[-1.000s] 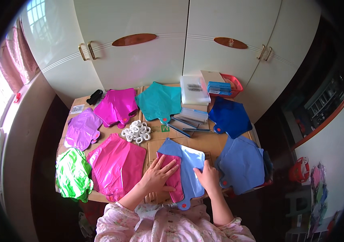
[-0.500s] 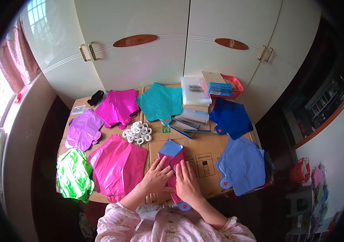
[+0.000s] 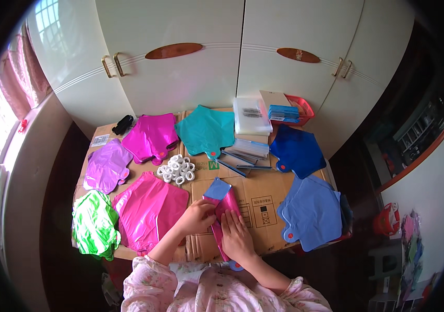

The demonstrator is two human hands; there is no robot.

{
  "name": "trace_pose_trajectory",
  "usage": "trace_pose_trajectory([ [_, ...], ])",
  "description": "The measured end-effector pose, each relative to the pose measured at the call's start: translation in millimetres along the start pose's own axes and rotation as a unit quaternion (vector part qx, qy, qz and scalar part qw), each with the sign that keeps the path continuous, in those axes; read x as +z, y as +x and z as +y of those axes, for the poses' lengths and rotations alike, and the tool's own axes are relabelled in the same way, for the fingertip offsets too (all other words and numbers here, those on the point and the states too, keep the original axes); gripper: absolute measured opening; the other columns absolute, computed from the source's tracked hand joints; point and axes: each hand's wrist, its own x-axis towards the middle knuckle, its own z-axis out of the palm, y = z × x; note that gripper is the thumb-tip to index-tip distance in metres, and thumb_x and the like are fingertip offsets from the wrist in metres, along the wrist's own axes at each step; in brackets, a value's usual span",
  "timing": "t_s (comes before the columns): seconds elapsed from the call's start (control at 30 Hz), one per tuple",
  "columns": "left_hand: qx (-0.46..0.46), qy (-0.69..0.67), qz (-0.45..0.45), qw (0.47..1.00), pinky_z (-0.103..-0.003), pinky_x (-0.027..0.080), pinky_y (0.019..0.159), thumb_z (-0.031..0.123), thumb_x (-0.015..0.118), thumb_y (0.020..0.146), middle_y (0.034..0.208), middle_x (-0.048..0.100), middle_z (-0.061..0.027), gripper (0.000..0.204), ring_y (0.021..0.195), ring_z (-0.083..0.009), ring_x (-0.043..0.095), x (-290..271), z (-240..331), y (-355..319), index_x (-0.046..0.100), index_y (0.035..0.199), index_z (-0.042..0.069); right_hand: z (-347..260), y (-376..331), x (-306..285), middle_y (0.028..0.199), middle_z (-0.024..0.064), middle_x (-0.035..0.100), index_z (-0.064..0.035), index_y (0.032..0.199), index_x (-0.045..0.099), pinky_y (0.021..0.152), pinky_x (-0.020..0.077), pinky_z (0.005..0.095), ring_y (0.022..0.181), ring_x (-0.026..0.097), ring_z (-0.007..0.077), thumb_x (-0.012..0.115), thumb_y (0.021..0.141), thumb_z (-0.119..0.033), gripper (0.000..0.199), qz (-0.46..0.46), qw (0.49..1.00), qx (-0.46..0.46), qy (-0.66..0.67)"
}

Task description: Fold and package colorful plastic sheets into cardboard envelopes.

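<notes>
A narrow folded strip of foil point(image 3: 229, 201) lies on the cardboard in front of me, shiny pink with a light-blue end at the top. At its left edge, my left hand point(image 3: 198, 216) has its fingers curled and pinched on the foil. Flat on the lower middle of the strip rests my right hand point(image 3: 236, 238), its fingers stretched out. Part of a blue tab with a red dot point(image 3: 236, 265) shows at the near end, next to my clothing. The hands hide much of the strip's middle.
Flat tabbed foil pieces surround me: pink point(image 3: 152, 210), green point(image 3: 95, 223), lilac point(image 3: 107, 165), magenta point(image 3: 151, 136), teal point(image 3: 205, 131), dark blue point(image 3: 299, 151) and light blue point(image 3: 313, 213). White rings point(image 3: 177, 169), plastic sleeves point(image 3: 252, 115) and a red basket point(image 3: 308, 111) sit farther back.
My left hand has gone from lying flat to curled fingers at the strip's left edge. The right hand has shifted slightly left and nearer, and more of the pink foil shows.
</notes>
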Motion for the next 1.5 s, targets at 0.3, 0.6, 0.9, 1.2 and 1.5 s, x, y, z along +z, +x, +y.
trace_pose_trajectory([
  [0.3,-0.079,0.082,0.011,0.993,-0.038,0.050,0.074,0.019,0.068,0.071,0.079,0.060,-0.0156,0.018,0.080,-0.0303,0.060,14,-21,16,0.066,0.075,0.002,-3,1,-2,0.132,0.0219,0.048,0.0046,0.123,0.051,0.112,0.0243,0.0440,0.129,0.041,0.0334,0.054,0.081,-0.019,0.048,-0.011,1.000,-0.010,0.007],
  [0.6,-0.050,0.083,0.009,0.995,-0.038,0.050,0.072,0.017,0.068,0.068,0.073,0.058,-0.0149,0.016,0.079,-0.0303,0.059,14,-27,17,0.065,0.073,0.002,2,0,-2,0.132,0.0214,0.049,0.0043,0.124,0.051,0.111,0.0255,0.0441,0.128,0.041,0.0337,0.053,0.082,-0.018,0.047,-0.023,0.999,-0.024,0.035],
  [0.9,-0.044,0.083,-0.004,0.996,-0.038,0.049,0.069,0.015,0.068,0.067,0.072,0.057,-0.0138,0.015,0.076,-0.0293,0.058,14,-28,18,0.062,0.071,0.001,3,-1,-4,0.133,0.0232,0.047,0.0052,0.128,0.046,0.110,0.0254,0.0451,0.128,0.041,0.0354,0.051,0.086,-0.020,0.049,-0.027,0.998,-0.038,0.052],
  [1.2,0.033,0.173,0.029,0.984,-0.038,0.048,0.077,0.013,0.066,0.071,0.089,0.059,-0.0117,0.016,0.084,-0.0297,0.057,21,10,15,0.064,0.085,0.005,3,0,-3,0.126,0.0267,0.051,0.0086,0.120,0.052,0.109,0.0280,0.0463,0.123,0.045,0.0366,0.052,0.084,-0.019,0.045,-0.009,0.997,-0.047,0.063],
  [1.5,0.111,0.209,-0.031,0.971,-0.036,0.050,0.078,0.021,0.060,0.079,0.099,0.057,-0.0109,0.035,0.090,-0.0269,0.057,46,35,16,0.062,0.106,0.001,6,-5,5,0.102,0.0260,0.061,0.0075,0.105,0.061,0.106,0.0312,0.0500,0.108,0.053,0.0409,0.057,0.079,-0.020,0.038,-0.043,0.997,-0.030,0.064],
])
